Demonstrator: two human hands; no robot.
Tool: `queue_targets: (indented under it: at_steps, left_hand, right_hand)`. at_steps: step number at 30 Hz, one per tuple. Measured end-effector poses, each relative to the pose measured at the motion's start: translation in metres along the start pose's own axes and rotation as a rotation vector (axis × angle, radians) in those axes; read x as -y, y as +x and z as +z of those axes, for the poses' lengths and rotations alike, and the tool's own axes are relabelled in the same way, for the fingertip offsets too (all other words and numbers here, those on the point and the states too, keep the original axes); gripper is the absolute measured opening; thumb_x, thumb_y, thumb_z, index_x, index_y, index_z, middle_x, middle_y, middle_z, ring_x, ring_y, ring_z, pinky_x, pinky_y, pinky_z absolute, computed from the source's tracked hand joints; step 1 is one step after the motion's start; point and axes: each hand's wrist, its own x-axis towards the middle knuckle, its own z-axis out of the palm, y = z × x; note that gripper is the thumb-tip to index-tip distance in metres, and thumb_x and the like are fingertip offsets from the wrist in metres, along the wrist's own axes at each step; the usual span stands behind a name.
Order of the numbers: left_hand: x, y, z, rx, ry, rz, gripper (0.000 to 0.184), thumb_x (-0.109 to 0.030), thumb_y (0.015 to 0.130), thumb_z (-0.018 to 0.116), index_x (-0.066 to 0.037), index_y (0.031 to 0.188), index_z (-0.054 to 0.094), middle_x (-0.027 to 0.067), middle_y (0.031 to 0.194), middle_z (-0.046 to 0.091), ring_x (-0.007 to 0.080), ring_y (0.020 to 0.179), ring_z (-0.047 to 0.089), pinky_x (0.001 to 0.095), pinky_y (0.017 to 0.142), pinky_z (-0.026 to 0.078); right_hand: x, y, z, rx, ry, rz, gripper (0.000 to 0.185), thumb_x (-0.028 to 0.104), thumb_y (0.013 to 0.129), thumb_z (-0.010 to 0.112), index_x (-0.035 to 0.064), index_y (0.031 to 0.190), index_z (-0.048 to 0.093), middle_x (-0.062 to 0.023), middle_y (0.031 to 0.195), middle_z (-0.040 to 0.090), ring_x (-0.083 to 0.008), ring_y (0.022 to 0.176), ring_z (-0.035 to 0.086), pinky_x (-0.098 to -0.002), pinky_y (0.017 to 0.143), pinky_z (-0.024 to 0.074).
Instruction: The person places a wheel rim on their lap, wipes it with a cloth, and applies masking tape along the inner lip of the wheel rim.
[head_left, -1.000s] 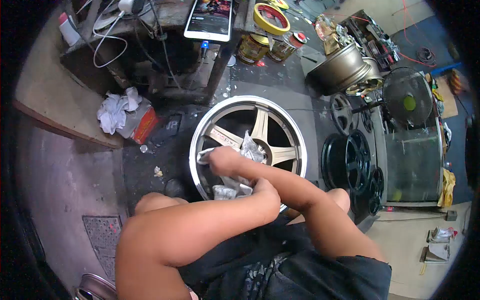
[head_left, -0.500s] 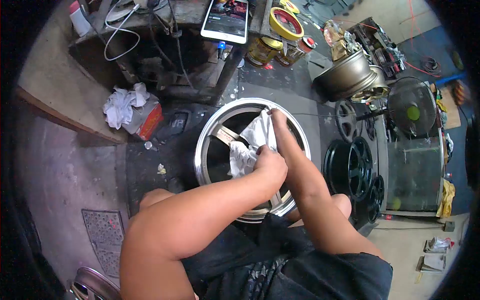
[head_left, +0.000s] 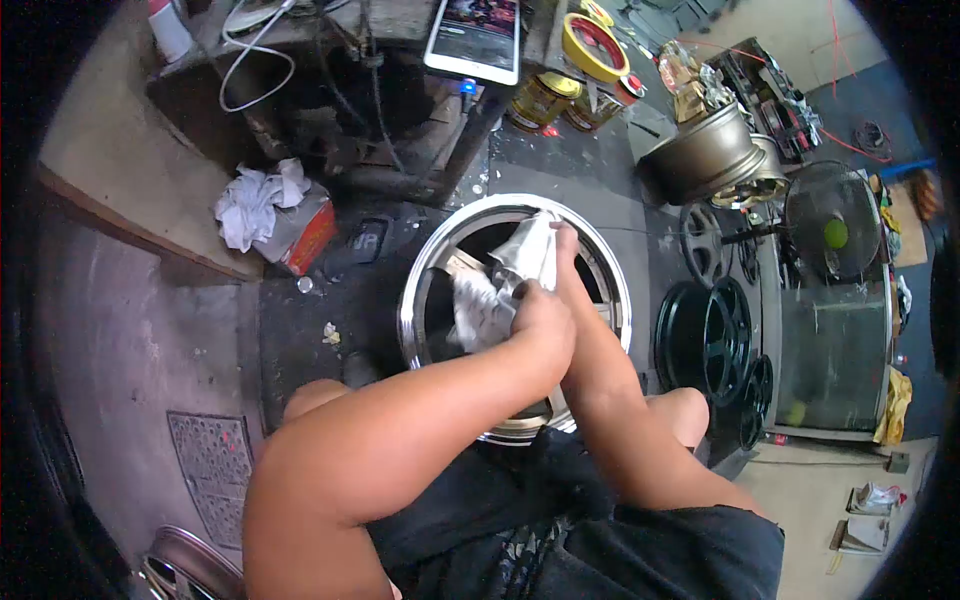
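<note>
Right hand (head_left: 567, 243): closed on the white cloth (head_left: 536, 243), near the rim's far inner edge.
Left hand (head_left: 545, 320): clamped on the cloth's nearer part.
Wheel rim (head_left: 407, 312): beneath both hands.
Wiping: best with loose folds gathered and even fingertip pressure.

Around the silver-lipped wheel (head_left: 412, 318), open floor (head_left: 545, 170) at 12 o'clock, bronze wheel (head_left: 702, 158) blocking between 1 and 2, dark wheels (head_left: 676, 345) at 3, red box (head_left: 308, 240) at 10, workbench (head_left: 425, 188) at 11.
</note>
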Motion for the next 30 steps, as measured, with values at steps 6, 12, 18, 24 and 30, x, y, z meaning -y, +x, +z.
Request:
queue_targets:
  at_steps: [6,12,18,24,30]
  left_hand:
    - [-0.003,-0.028,-0.013,0.213,0.076,0.02,0.043,-0.025,0.094,0.072,-0.016,0.136,0.072,0.0047,0.142,0.068,0.0248,0.129,0.063,0.0511,0.101,0.047]
    - [-0.052,-0.046,0.003,0.382,0.09,0.268,0.04,-0.026,0.095,0.071,-0.015,0.134,0.074,0.0055,0.142,0.069,0.0267,0.127,0.066,0.0525,0.102,0.05]
    - [-0.1,-0.066,0.019,0.312,0.119,0.529,0.032,-0.023,0.095,0.071,-0.013,0.123,0.08,0.0083,0.13,0.075,0.0275,0.116,0.072,0.0477,0.093,0.054]
    - [-0.129,-0.07,0.04,-0.117,-0.006,0.62,0.023,-0.019,0.095,0.063,-0.007,0.106,0.079,0.0085,0.102,0.077,0.0263,0.096,0.074,0.0444,0.081,0.051]
    - [-0.133,-0.038,0.054,-0.501,-0.082,0.503,0.02,-0.018,0.094,0.059,-0.005,0.104,0.071,0.01,0.093,0.072,0.0255,0.085,0.073,0.0437,0.08,0.05]
  right_hand:
    - [-0.042,0.05,0.034,-0.046,-0.448,-0.34,0.022,0.013,0.084,0.059,0.0006,0.097,0.071,-0.0172,0.092,0.074,-0.0336,0.087,0.07,-0.04,0.08,0.0548]
    - [-0.158,0.006,0.026,0.233,-0.961,-0.534,0.025,0.009,0.086,0.056,-0.0001,0.105,0.069,-0.0191,0.094,0.074,-0.0355,0.09,0.07,-0.042,0.083,0.0548]
    - [-0.198,-0.074,-0.045,0.653,-1.265,-0.321,0.05,0.018,0.09,0.057,0.0008,0.136,0.063,-0.0273,0.105,0.073,-0.0359,0.092,0.072,-0.0447,0.086,0.0551]
    - [-0.168,-0.121,-0.109,0.687,-1.692,-0.222,0.047,0.029,0.09,0.064,0.001,0.128,0.068,-0.0261,0.104,0.075,-0.0351,0.091,0.073,-0.0467,0.084,0.0554]
    - [-0.107,-0.12,-0.156,0.504,-2.11,0.128,0.043,0.032,0.089,0.067,0.0009,0.118,0.074,-0.0234,0.103,0.076,-0.0342,0.09,0.074,-0.0472,0.082,0.0558]
